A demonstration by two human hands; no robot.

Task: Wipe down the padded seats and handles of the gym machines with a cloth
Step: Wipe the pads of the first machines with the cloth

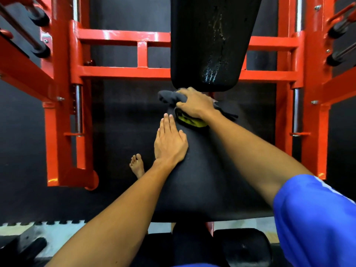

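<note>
Frame (pixel 123 71): glossy red-painted metal; guide rod (pixel 78 108) at left polished chrome. Back pad (pixel 212 45), upper centre: black vinyl, cracked, wet sheen. Seat pad (pixel 202 170) matt black, smooth; cloth (pixel 168 96) soft grey fabric.

Red steel frame (pixel 123 71) across upper half, crossbars running left to right. Left chrome rod (pixel 78 108) and right chrome rod (pixel 296 110) upright at sides. Black floor mat (pixel 123 116) beneath. Bare foot (pixel 137 165) on mat, centre-left. Pale floor (pixel 63 234) lower left.

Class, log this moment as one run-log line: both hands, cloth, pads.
left hand: flat on seat pad | right hand: grips cloth at seat pad's far end | back pad: glistening streaks
</note>
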